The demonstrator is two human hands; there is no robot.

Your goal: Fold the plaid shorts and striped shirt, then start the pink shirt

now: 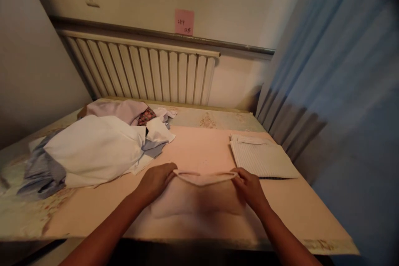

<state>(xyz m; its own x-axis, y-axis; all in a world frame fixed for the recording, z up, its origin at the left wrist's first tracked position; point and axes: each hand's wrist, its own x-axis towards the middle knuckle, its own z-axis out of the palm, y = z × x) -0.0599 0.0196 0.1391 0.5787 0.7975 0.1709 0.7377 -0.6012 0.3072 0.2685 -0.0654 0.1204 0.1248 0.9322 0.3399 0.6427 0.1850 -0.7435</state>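
A pale pinkish-white garment (pixel 199 201) is stretched between my two hands over the front of the bed-like table. My left hand (pixel 158 179) pinches the left corner of its upper edge. At the opposite corner, my right hand (pixel 250 186) grips the same edge with closed fingers. The edge between them sags a little and forms a narrow opening like a neckline or waistband. Its lower part hangs toward the table's front edge and is blurred. To the right of my right hand lies a folded, finely striped garment (pixel 263 158), flat on the peach sheet (pixel 196 145).
On the left is a loose heap of clothes with a large white garment (pixel 96 149), a grey-blue one (pixel 43 170) and a flowered piece (pixel 146 115). A radiator (pixel 143 68) runs along the back wall. A blue curtain (pixel 343 104) hangs on the right.
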